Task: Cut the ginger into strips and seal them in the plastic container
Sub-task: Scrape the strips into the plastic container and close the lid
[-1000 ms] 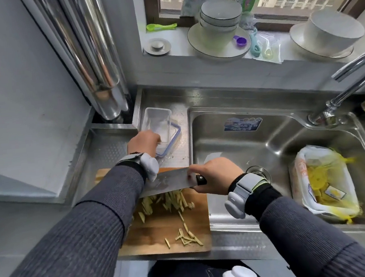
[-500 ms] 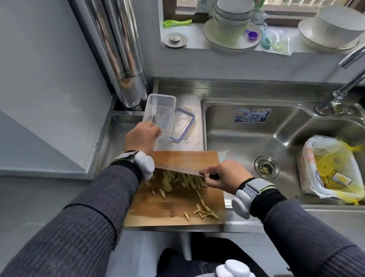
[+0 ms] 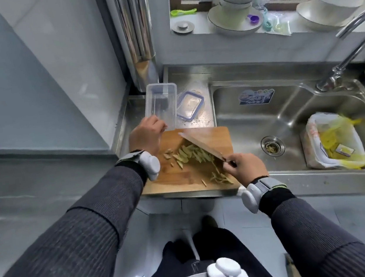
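Ginger strips (image 3: 192, 155) lie in a loose heap on the wooden cutting board (image 3: 195, 182), with a few more near its front edge. My right hand (image 3: 245, 167) grips the handle of a cleaver (image 3: 200, 144), whose blade rests tilted against the heap. My left hand (image 3: 147, 135) holds the near end of the clear plastic container (image 3: 161, 102), which is tipped up at the board's far left corner. Its blue-rimmed lid (image 3: 190, 105) lies flat just right of it.
A steel sink (image 3: 287, 112) with a drain and a plastic bag of yellow scraps (image 3: 334, 141) is to the right. A tap (image 3: 349, 51) curves over it. Bowls and plates (image 3: 235, 7) stand on the windowsill. A shiny duct (image 3: 135, 30) rises behind the container.
The cleaver has turned from lying flat across the board to tilting diagonally against the strips, sweeping them into a heap. My left hand stays on the container's near end, which has tipped up.
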`<state>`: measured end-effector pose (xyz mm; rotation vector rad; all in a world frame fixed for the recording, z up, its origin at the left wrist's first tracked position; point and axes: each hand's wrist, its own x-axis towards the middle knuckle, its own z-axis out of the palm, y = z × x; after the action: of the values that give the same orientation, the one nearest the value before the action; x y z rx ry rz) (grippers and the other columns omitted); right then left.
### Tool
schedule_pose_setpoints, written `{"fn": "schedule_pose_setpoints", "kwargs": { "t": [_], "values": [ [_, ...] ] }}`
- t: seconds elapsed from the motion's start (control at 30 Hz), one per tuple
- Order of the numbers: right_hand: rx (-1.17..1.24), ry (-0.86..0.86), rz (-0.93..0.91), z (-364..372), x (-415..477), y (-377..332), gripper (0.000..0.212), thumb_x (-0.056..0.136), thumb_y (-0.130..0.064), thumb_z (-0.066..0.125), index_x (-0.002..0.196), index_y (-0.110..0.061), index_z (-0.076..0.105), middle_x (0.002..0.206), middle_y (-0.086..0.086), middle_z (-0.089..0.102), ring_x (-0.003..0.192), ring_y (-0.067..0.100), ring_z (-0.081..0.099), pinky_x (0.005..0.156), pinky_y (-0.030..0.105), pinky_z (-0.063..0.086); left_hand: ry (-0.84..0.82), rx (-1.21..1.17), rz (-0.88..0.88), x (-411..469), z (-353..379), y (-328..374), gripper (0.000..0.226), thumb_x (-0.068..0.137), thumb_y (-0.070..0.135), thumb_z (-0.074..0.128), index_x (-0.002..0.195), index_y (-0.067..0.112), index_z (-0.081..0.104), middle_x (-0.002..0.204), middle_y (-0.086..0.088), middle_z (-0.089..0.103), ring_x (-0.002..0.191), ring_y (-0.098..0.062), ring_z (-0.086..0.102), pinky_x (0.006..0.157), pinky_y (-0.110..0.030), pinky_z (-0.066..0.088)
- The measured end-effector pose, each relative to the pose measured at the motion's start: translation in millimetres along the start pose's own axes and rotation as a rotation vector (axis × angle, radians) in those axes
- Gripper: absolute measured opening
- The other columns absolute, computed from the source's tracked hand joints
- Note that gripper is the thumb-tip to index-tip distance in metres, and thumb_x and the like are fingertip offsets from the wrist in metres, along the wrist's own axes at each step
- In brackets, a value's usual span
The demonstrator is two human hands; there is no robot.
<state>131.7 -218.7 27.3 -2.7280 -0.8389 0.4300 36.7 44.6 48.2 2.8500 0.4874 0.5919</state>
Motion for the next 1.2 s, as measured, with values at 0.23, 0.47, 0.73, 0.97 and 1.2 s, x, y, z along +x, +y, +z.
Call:
{"fn": "schedule_pose_setpoints", "kwargs": {
  "t": [0.23, 0.47, 0.73, 0.97, 1.2],
  "values": [
    [0.074, 0.131, 0.161, -2, -39, -9, 0.028, 0.093, -0.036, 0.050, 0.112, -0.024, 0.068, 0.098, 0.013, 0.071, 0.095, 0.036, 0.061, 0.071, 0.035, 0.043, -0.057, -0.016, 0.010, -32, -1, 3, 0.014, 0.093, 0.020, 0.056, 0.092, 0.011, 0.066, 0.094, -0.006, 0.063, 0.087, -0.026, 0.057, 0.060, -0.029, 0.033],
    [0.236, 0.137, 0.346, 18, -64, -5, 0.028, 0.094, -0.033, 0.045, 0.096, -0.017, 0.068, 0.084, 0.015, 0.069, 0.085, 0.037, 0.062, 0.065, 0.032, 0.042, -0.126, -0.032, -0.024, -45, 10, 14, 0.015, 0.094, 0.019, 0.052, 0.095, 0.010, 0.064, 0.100, -0.007, 0.061, 0.088, -0.026, 0.056, 0.058, -0.033, 0.040],
    [0.341, 0.056, 0.253, 36, -49, -66, 0.039, 0.096, -0.035, 0.041, 0.082, -0.008, 0.065, 0.078, 0.017, 0.067, 0.074, 0.035, 0.061, 0.065, 0.033, 0.046, -0.148, -0.011, -0.043, -54, 8, 13, 0.012, 0.092, 0.012, 0.054, 0.098, 0.011, 0.064, 0.103, -0.005, 0.060, 0.092, -0.026, 0.056, 0.059, -0.030, 0.039],
    [0.286, 0.047, 0.161, 26, -34, -66, 0.042, 0.098, -0.037, 0.041, 0.077, -0.008, 0.063, 0.076, 0.014, 0.064, 0.069, 0.030, 0.051, 0.061, 0.029, 0.033, -0.137, 0.054, -0.122, -83, -5, -6, 0.011, 0.090, 0.010, 0.055, 0.094, 0.013, 0.065, 0.098, -0.003, 0.061, 0.087, -0.024, 0.056, 0.057, -0.030, 0.039],
    [0.273, 0.100, 0.139, 14, -46, -30, 0.037, 0.099, -0.033, 0.040, 0.079, -0.011, 0.062, 0.072, 0.007, 0.053, 0.072, 0.028, 0.045, 0.063, 0.030, 0.030, -0.212, 0.129, -0.290, -122, -7, -4, 0.016, 0.089, 0.011, 0.055, 0.097, 0.016, 0.067, 0.104, -0.003, 0.061, 0.094, -0.027, 0.057, 0.066, -0.034, 0.043]
  ]
}}
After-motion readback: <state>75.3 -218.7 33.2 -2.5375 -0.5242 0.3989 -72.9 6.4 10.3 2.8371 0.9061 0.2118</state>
